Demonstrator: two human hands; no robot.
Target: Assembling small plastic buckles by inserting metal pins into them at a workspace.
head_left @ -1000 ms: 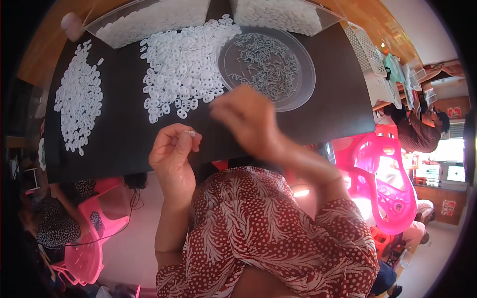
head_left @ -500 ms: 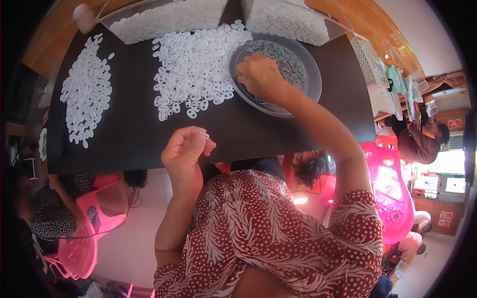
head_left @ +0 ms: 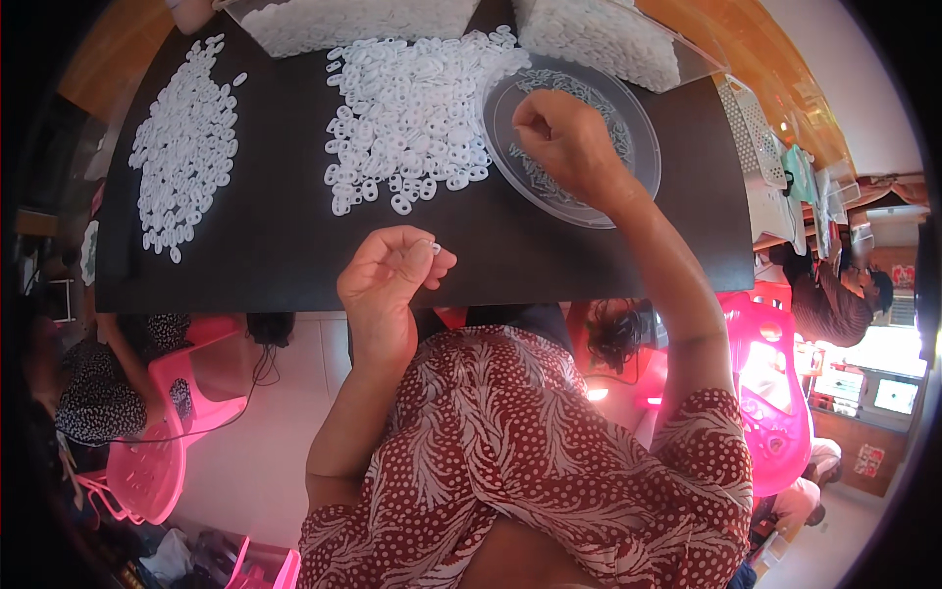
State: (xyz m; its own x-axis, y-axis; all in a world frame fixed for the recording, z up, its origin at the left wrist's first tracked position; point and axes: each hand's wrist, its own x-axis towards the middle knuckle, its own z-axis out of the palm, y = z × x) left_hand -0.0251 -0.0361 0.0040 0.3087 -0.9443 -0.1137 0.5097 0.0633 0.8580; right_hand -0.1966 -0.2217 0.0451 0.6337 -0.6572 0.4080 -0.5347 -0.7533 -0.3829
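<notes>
My left hand is raised just in front of the table's near edge, thumb and forefinger closed on a small white plastic piece. Over a round clear tray is my right hand, its fingers curled together in a pinch. Whatever those fingers hold, if anything, is hidden. Many small grey metal pieces lie in the tray. Beside it spreads a large pile of white oval plastic pieces with holes. A second pile of similar white pieces lies at the table's left.
Two clear bins, one at the back middle and one at the back right, hold more white pieces. The dark table runs beneath everything. Pink chairs stand left and right. Other people sit at both sides.
My right hand has shifted rightward over the tray, fingers still pinched. The left hand keeps its grip on the white piece. The whole view has moved slightly.
</notes>
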